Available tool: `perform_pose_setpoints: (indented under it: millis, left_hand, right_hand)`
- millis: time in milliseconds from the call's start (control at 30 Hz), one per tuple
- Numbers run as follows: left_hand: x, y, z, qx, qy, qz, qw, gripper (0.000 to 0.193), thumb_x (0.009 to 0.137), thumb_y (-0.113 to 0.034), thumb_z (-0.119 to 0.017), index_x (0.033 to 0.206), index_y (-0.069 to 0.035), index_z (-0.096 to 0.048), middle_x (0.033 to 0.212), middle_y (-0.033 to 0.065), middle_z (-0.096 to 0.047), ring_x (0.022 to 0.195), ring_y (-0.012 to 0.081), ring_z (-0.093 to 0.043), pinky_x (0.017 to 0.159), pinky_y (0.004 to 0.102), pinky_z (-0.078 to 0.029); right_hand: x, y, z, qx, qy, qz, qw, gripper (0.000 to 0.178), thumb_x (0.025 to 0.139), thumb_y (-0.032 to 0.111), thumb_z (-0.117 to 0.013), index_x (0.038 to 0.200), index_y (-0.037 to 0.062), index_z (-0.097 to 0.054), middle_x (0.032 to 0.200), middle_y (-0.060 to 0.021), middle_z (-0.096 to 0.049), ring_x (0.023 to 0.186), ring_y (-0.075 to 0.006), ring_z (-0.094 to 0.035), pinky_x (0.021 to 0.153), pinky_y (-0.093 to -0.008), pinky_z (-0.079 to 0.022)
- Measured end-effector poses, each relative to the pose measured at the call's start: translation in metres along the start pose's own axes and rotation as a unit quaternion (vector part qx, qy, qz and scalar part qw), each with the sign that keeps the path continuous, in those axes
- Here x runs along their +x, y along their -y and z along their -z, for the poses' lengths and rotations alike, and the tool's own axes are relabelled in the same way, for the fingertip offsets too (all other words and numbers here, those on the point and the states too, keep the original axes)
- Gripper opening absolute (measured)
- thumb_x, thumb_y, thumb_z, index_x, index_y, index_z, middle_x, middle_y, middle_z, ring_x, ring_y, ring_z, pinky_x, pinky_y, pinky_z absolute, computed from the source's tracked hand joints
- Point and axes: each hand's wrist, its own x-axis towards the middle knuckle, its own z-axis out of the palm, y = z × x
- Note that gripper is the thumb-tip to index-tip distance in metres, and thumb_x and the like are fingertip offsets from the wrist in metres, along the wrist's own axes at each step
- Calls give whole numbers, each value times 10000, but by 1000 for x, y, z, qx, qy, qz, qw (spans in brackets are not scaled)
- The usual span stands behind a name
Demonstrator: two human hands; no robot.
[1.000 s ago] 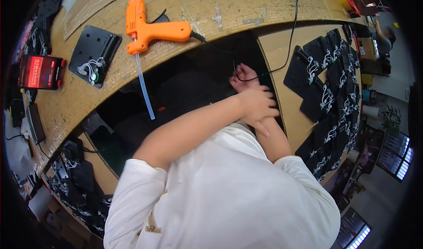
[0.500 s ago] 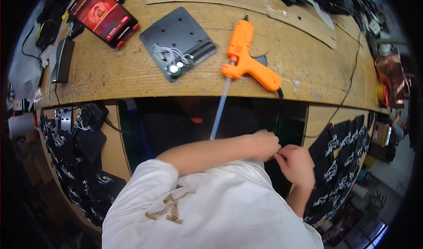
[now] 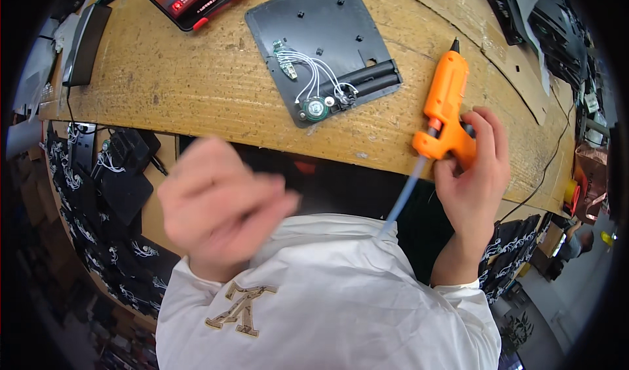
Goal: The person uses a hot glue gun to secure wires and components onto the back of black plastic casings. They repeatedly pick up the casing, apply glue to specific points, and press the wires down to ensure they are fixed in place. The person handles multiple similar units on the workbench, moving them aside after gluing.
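My right hand (image 3: pixel 479 167) has its thumb and fingers around the handle of an orange hot glue gun (image 3: pixel 447 95), which lies on the wooden bench with its black nozzle pointing away. A translucent glue stick (image 3: pixel 407 196) sticks out of its rear, past the bench edge toward my shirt. Off the bench's front edge, my left hand (image 3: pixel 219 203) is smeared by motion; its fingers look bent, but what they hold, if anything, cannot be made out. Between the hands, farther back, lies a black plastic panel (image 3: pixel 321 22) bearing a small green circuit board (image 3: pixel 314 109) and white wires (image 3: pixel 314 65).
At the far left lie a phone (image 3: pixel 190 0) with a red screen and a black box (image 3: pixel 87 45) with a cable. Flattened cardboard (image 3: pixel 511 68) covers the back right. Below the bench, wired black panels lie at left (image 3: pixel 124 252) and right (image 3: pixel 517 239).
My hands have parted from in front of my body. The left swung left; the right reached forward and took hold of the glue gun's handle. The view has shifted.
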Motion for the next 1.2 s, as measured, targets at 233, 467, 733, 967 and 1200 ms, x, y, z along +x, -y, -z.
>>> perform_pose_setpoints:
  millis: [233, 467, 733, 967, 1200]
  left_hand:
    - [26, 29, -42, 228, -42, -47, 972, 451, 520, -185, -841, 915, -39, -682, 804, 65, -538, 696, 192, -478, 566, 273, -384]
    - [27, 38, -58, 241, -43, -22, 969, 450, 533, -132, -823, 943, -24, -669, 839, 72, -531, 723, 186, -494, 575, 254, -403]
    - [22, 27, -43, 184, -24, 10, 982, 334, 654, 45, -695, 979, 58, -621, 903, 112, -515, 785, 202, -486, 704, 258, -386]
    - [26, 40, -21, 187, 42, -67, 979, 363, 628, -115, -772, 930, 49, -653, 871, 101, -508, 739, 210, -498, 631, 281, -394]
    - [21, 49, -21, 174, 42, -71, 981, 484, 440, -82, -851, 890, 9, -700, 873, 85, -517, 719, 173, -501, 581, 245, -384]
  right_hand:
    - [7, -21, -17, 36, -75, 6, 997, 340, 628, 29, -685, 940, 5, -551, 1012, -147, -579, 858, -301, -588, 733, -336, -484]
    - [4, -28, -30, 55, -120, 25, 991, 308, 707, 99, -712, 933, -31, -549, 986, -179, -600, 835, -268, -598, 730, -314, -478]
    - [-19, -40, -21, 374, -158, -133, 904, 352, 768, 53, -625, 1088, -50, -519, 1031, -161, -575, 957, -246, -569, 793, -311, -481]
    - [-28, -40, -10, 501, 81, 33, 861, 736, 838, 603, -535, 1142, -67, -518, 908, -188, -598, 828, -299, -582, 649, -333, -511]
    - [-25, -11, 0, 346, 112, -182, 914, 718, 614, 699, -704, 812, 9, -668, 746, -58, -670, 652, -217, -655, 631, -307, -506]
